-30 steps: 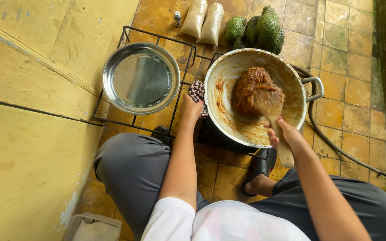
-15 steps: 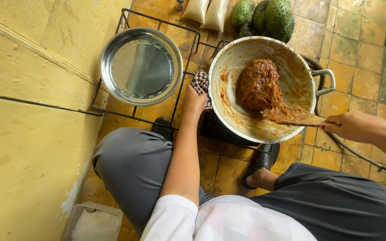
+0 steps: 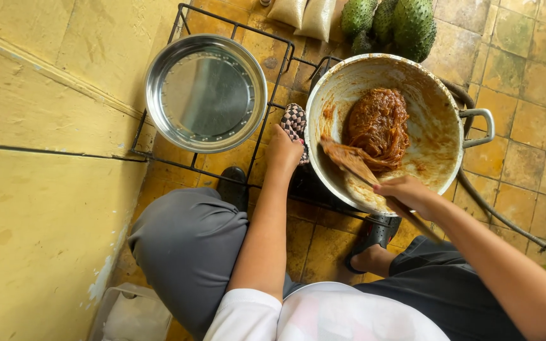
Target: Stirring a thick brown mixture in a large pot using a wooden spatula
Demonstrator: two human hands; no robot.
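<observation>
The big pot [image 3: 383, 129] was dull, smeared metal, holding a sticky, fibrous brown paste [image 3: 378, 124] and a wooden paddle [image 3: 355, 165]. Left of the pot, a checked cloth [image 3: 294, 120] looked soft and woven, and the metal pan [image 3: 205, 93] beyond it shone, polished and smooth. Below the pot, the floor tiles [image 3: 507, 158] were matt, worn and rough.

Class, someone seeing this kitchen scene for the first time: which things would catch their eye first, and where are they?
First the big pot, right of centre, smeared inside and holding a reddish-brown sticky mass that the right hand works with a wooden paddle. The left hand presses a checked cloth against its rim. An empty steel pan gleams on the left.
</observation>
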